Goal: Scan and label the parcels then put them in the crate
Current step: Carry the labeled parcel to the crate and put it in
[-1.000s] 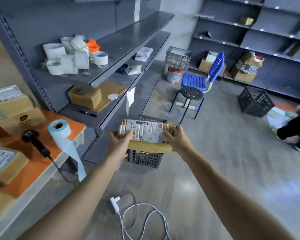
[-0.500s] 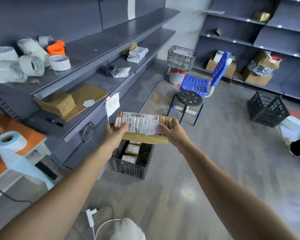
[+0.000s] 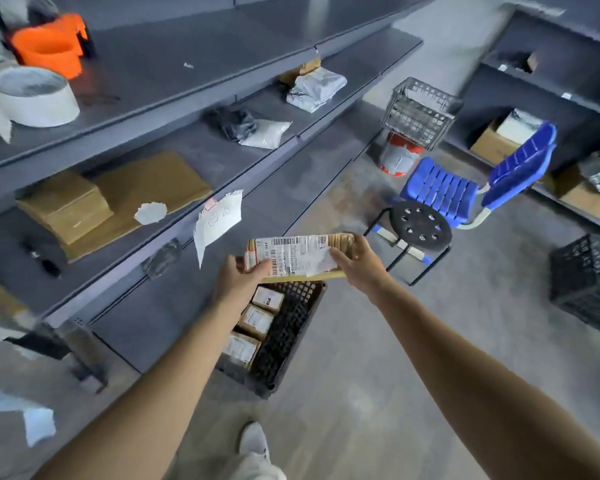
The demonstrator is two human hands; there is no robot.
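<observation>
- Fingers (image 3: 257,268) of the left hand (image 3: 238,284) are curled round the left end of the parcel (image 3: 298,258), with the thumb lying on top at the label's edge.
- At the opposite end the right hand (image 3: 357,268) grasps it the same way, thumb laid on the white label and the other fingers tucked beneath (I can't see them from this angle).
- On my feed the parcel is a flat brown cardboard package, held roughly level in the air between both hands, its barcoded shipping label facing up.
- It hangs over the far end of the black plastic crate (image 3: 288,341), which sits on the grey floor just beside the bottom of the grey shelving (image 3: 187,98).
- Three small labelled boxes (image 3: 255,320) lie in a row along the crate's left side.
- Just left of the parcel, a torn white paper slip (image 3: 217,223) hangs from a shelf edge.
- On the shelves I make out a cardboard box (image 3: 65,206), a white tape roll (image 3: 32,97), an orange container (image 3: 47,50) and a grey poly mailer (image 3: 316,88).
- Beyond the hands stand a black round stool (image 3: 418,225) and a blue chair (image 3: 465,188), and a second black crate (image 3: 589,282) is well off to the right.
- At the bottom edge a white shoe (image 3: 255,441) shows.
</observation>
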